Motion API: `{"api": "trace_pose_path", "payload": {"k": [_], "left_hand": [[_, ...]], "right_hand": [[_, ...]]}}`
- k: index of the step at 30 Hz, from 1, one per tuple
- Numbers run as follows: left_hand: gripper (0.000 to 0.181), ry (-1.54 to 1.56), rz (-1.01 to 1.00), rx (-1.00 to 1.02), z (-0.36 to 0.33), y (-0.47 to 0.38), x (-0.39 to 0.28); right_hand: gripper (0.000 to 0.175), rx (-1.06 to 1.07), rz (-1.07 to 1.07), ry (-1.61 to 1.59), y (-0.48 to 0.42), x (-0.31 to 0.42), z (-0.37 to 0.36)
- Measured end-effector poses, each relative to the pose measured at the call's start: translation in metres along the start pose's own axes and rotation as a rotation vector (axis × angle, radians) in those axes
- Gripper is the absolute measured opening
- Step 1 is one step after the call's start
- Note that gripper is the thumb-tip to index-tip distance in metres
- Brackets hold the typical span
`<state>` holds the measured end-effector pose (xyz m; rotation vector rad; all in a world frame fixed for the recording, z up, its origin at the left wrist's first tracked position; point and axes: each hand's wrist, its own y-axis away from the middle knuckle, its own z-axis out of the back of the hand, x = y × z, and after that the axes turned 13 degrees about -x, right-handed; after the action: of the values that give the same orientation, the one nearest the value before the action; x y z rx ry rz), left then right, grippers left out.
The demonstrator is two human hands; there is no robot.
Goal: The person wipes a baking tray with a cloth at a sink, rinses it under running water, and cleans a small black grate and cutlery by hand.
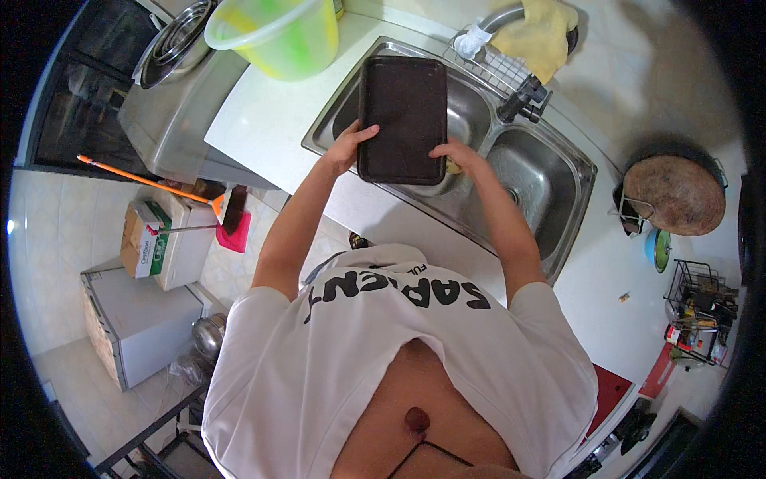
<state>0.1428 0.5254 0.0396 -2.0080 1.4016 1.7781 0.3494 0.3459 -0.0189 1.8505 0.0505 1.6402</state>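
A dark rectangular baking tray (404,120) is held over the left basin of a stainless steel double sink (473,120). My left hand (347,146) grips its left edge, thumb on top. At the tray's lower right edge, my right hand (458,154) holds on with the fingers partly beneath it. A bit of yellowish cloth or sponge (453,167) shows under my right hand; most of it is hidden. The fingers under the tray are out of sight.
A black faucet (520,102) stands behind the sink, beside a wire rack (494,69) and a yellow cloth (538,36). A translucent green-yellow tub (281,42) sits on the left counter. Right of the sink are a round wooden board (674,194) and a green-blue bowl (658,250).
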Motion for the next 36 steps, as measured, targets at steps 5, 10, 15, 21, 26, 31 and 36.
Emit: {"api": "trace_pose_path", "payload": {"k": [5, 10, 15, 21, 26, 31, 36], "left_hand": [[0.03, 0.005, -0.197, -0.101, -0.001, -0.02, 0.012], [0.019, -0.276, -0.726, -0.207, -0.034, -0.015, 0.014], [0.023, -0.507, -0.887, -0.411, -0.034, 0.0, 0.006], [0.033, -0.63, -1.088, -0.406, -0.021, -0.002, -0.001], [0.036, -0.707, -1.19, -0.328, -0.016, 0.0, -0.023], [0.032, -0.634, -1.081, -0.321, -0.004, -0.003, -0.026], [0.033, -0.635, -0.852, -0.352, -0.005, 0.004, -0.029]], "right_hand": [[0.066, -0.093, 0.115, 0.069, -0.011, -0.004, 0.0], [0.075, -0.317, 0.008, -0.043, -0.008, -0.019, 0.012], [0.055, -0.334, 0.039, -0.405, 0.001, -0.036, 0.024], [0.037, -0.159, 0.245, -0.604, 0.02, 0.012, 0.01], [0.037, -0.429, 0.273, 0.474, 0.018, 0.021, 0.021], [0.035, -0.504, 0.286, -0.233, 0.059, 0.056, -0.006], [0.038, -0.601, 0.301, -0.018, 0.081, 0.062, -0.001]]}}
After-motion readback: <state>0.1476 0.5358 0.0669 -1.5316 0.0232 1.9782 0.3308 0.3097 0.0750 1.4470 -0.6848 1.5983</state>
